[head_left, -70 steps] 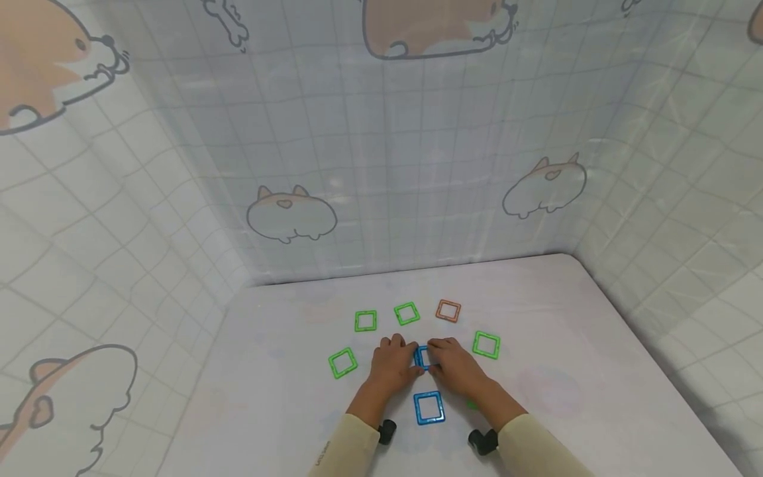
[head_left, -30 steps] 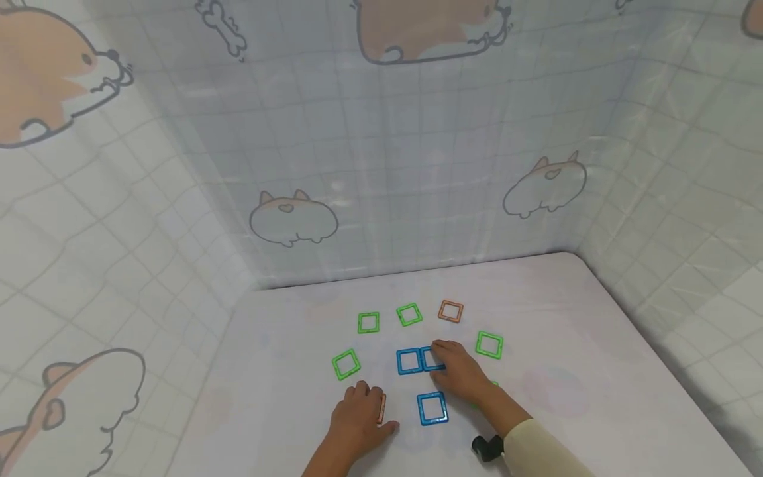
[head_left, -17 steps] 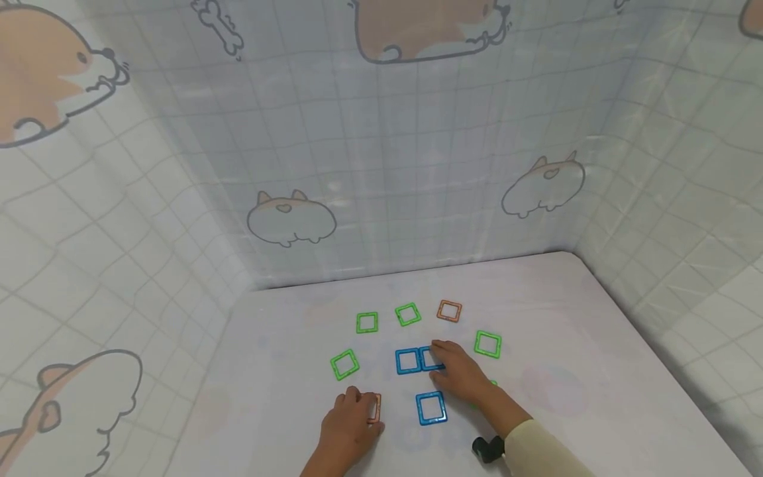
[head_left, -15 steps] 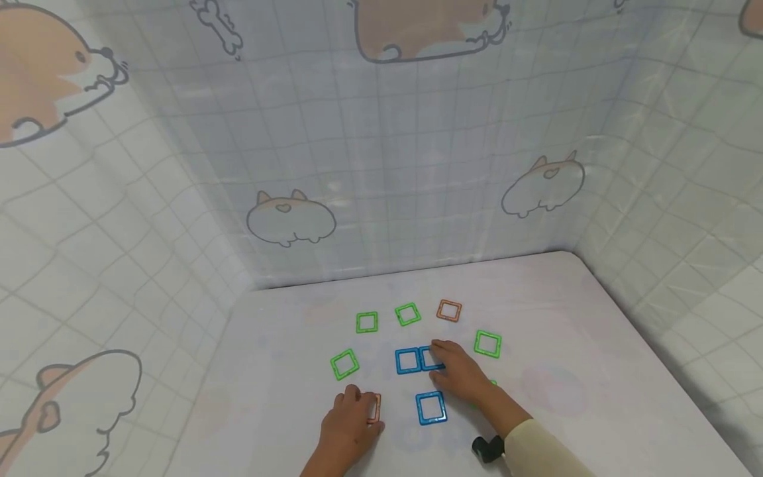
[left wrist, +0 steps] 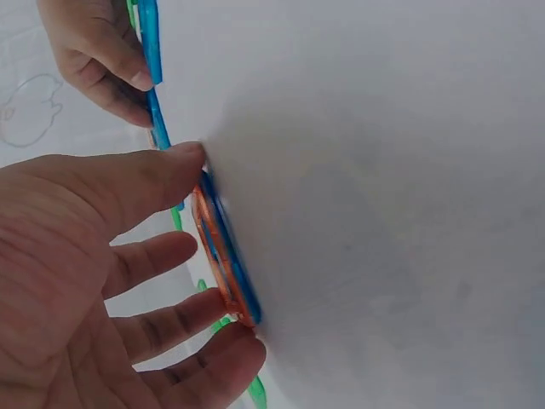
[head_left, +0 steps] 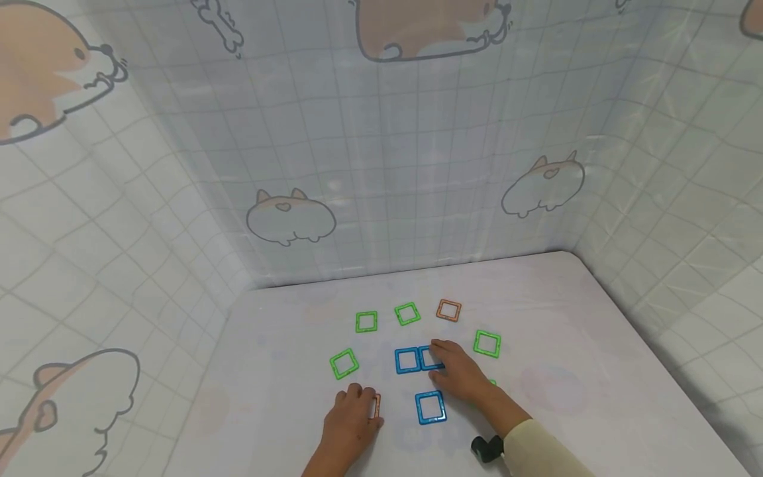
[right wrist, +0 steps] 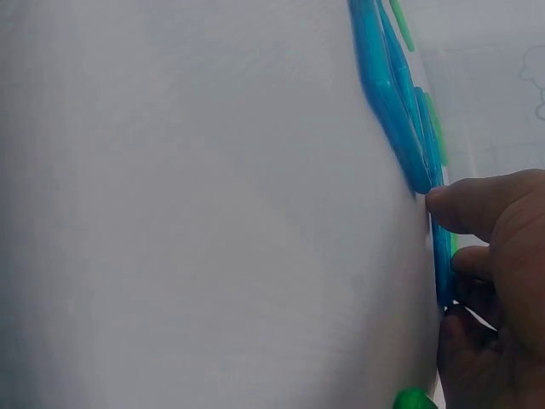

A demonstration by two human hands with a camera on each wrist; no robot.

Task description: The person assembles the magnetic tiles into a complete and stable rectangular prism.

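Observation:
My left hand (head_left: pixel 352 416) lies at the near left over an orange square tile (head_left: pixel 375 405). In the left wrist view its thumb and fingers (left wrist: pixel 213 311) pinch that orange tile (left wrist: pixel 223 271) at opposite ends as it lies flat on the table. My right hand (head_left: pixel 457 374) rests on the right one of two joined blue square tiles (head_left: pixel 408 360). The right wrist view shows its thumb and fingers (right wrist: pixel 464 204) pinching that blue tile (right wrist: pixel 441 264) at its edges. A third blue tile (head_left: pixel 430 407) lies alone between my wrists.
Several green square tiles (head_left: pixel 366 322) and a second orange one (head_left: pixel 448 309) lie in an arc beyond the hands on the white table (head_left: pixel 572 344). A green piece (head_left: pixel 492 383) peeks out beside my right wrist. Patterned curtain walls (head_left: pixel 381 199) close in the back and sides.
My left hand left the blue pair in the middle, came back to the near left and settled on the orange tile. My right hand stayed on the blue pair.

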